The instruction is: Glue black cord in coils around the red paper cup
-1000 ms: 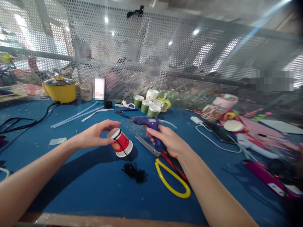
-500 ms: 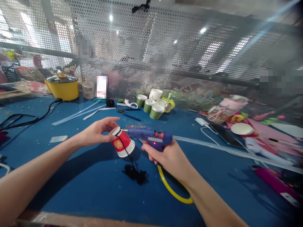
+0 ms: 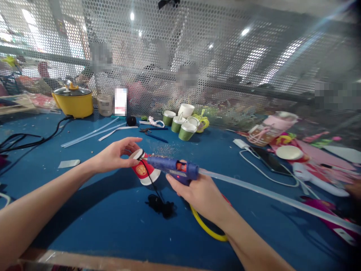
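The left hand (image 3: pixel 120 155) has its grip closed on the narrow upper end of a tilted, upturned red-and-white paper cup (image 3: pixel 141 170). At the cup's three o'clock, the right hand (image 3: pixel 204 195) grips a blue hot-glue gun (image 3: pixel 166 165). Black cord (image 3: pixel 162 207) bunches on the bench (image 3: pixel 98 226) at five o'clock.

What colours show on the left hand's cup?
The cup is red with white ends and a gold emblem, best seen in the head view.
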`<control>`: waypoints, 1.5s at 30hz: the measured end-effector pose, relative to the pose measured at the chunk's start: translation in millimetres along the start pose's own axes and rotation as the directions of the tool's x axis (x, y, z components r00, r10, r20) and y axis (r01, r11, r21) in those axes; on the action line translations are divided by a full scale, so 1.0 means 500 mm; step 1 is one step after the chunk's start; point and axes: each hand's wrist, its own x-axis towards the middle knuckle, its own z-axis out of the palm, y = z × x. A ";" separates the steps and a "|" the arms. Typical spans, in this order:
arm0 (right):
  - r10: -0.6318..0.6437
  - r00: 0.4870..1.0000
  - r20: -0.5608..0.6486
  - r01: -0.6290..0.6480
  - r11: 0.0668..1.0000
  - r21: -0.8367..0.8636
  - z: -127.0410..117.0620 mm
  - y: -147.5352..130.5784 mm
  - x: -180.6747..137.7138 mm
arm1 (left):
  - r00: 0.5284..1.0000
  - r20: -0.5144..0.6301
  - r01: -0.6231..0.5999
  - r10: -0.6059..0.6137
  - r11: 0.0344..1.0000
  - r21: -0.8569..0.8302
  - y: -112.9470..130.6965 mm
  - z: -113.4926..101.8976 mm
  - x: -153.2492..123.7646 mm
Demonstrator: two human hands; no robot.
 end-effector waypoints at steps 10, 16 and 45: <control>0.036 0.999 0.021 -0.037 0.997 0.064 0.000 -0.004 0.001 | 1.000 0.008 0.009 -0.009 1.000 0.009 0.003 0.000 -0.001; 0.102 0.994 0.048 -0.103 0.995 0.009 -0.004 -0.002 -0.002 | 1.000 0.027 0.011 -0.011 1.000 -0.017 0.006 -0.001 -0.002; 0.166 0.984 0.070 -0.171 0.983 0.071 -0.011 -0.008 -0.002 | 0.990 0.134 -0.009 0.034 0.983 -0.184 -0.007 -0.015 -0.004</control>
